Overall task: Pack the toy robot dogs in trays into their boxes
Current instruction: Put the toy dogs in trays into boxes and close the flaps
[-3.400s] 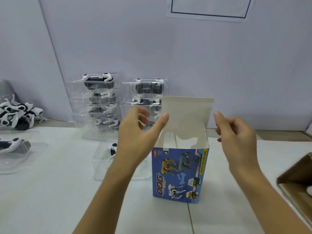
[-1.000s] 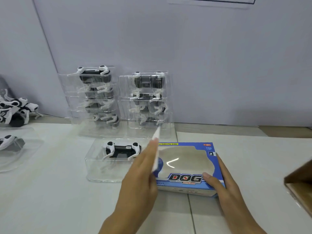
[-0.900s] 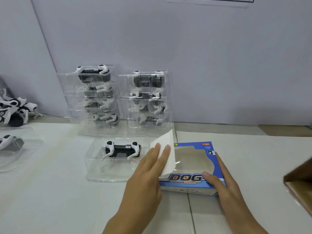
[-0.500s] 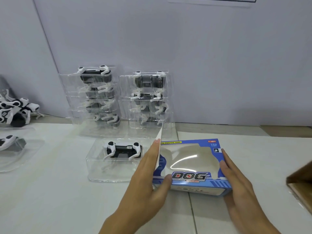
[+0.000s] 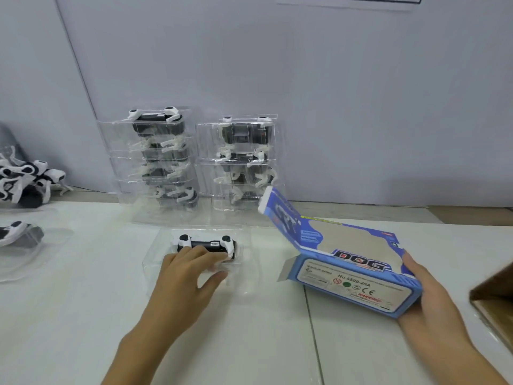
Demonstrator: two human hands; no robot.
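The toy dog point(image 5: 206, 243) sits in its clear tray point(image 5: 249, 262) mid-table; the thin plastic probably flexes, so grip the rims. Left hand point(image 5: 188, 270) curls over it loosely; right hand point(image 5: 424, 290) holds the open box point(image 5: 352, 276) tilted.

Under the left hand's fingers point(image 5: 200, 255) lies a clear, glossy plastic tray point(image 5: 249, 262) holding a smooth black-and-white plastic toy dog point(image 5: 206, 243). The right hand's fingers point(image 5: 416, 269) grip a blue printed cardboard box point(image 5: 352, 284), its window film shiny. The table point(image 5: 83, 315) looks smooth, matt white.
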